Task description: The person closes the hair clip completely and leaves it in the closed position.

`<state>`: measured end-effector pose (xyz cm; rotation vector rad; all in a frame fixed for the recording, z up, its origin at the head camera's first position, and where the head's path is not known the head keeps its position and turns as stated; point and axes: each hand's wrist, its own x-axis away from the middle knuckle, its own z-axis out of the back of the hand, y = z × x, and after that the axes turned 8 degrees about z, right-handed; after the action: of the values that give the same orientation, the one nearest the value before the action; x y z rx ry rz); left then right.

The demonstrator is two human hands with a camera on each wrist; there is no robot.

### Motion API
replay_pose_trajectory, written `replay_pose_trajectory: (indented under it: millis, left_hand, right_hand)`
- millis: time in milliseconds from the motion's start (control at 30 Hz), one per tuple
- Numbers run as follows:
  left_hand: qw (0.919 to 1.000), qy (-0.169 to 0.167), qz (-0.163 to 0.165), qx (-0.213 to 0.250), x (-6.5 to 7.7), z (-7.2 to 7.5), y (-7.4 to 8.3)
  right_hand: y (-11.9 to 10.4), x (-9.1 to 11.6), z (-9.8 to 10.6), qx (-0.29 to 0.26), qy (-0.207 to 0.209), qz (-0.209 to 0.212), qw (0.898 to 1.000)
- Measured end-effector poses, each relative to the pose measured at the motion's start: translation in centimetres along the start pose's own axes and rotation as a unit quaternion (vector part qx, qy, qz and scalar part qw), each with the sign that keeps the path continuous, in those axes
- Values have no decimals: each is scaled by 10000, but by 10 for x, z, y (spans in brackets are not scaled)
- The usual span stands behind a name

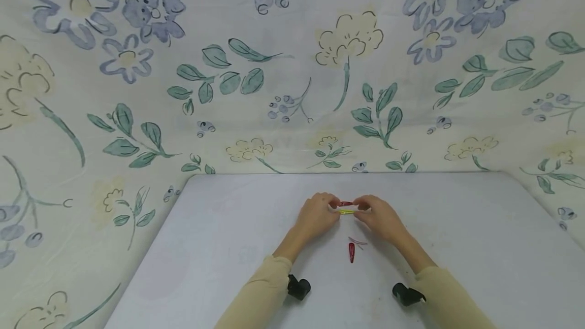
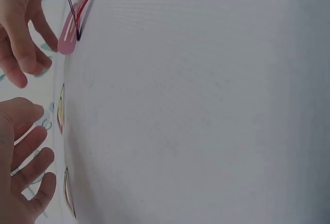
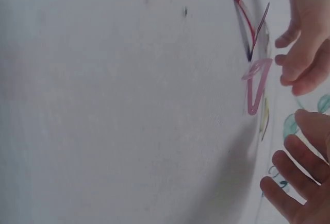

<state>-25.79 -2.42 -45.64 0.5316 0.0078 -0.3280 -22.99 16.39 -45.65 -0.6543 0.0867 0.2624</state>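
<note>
My left hand and right hand face each other over the white table. Between their fingertips in the head view appear a red hair clip and a yellow hair clip. The wrist views show the left hand and right hand with loosely bent, spread fingers and nothing gripped. A yellow clip lies near the left fingers, with another thin clip beyond. Closer to me, a second red clip lies beside a pink clip.
Two black devices sit by the wrists, the other black device on the right. Beyond the white table's far edge hangs a floral cloth.
</note>
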Motion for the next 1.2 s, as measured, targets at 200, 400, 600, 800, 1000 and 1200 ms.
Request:
replay_pose_trajectory:
  millis: [200, 400, 600, 800, 1000, 1200]
  left_hand:
    - [9989, -108, -91, 455, 6, 0, 0]
    - [9959, -326, -15, 843, 11, -1, -2]
    - [9941, -527, -95, 943, 16, 1, 1]
    - [9909, -825, -321, 1010, 20, 3, 5]
    - [9878, -1146, -353, 998, 23, 0, 8]
    - [9869, -1265, -529, 849, 26, -5, 9]
  right_hand:
    - [2, 13, 2, -409, 381, 220, 9982]
    - [3, 25, 3, -797, 461, 69, 9957]
    - [2, 36, 3, -980, 443, 80, 9942]
    - [3, 47, 3, -1024, 303, -46, 9943]
    - [1, 56, 1, -961, 235, -36, 9951]
    - [0, 61, -6, -693, 145, -37, 9975]
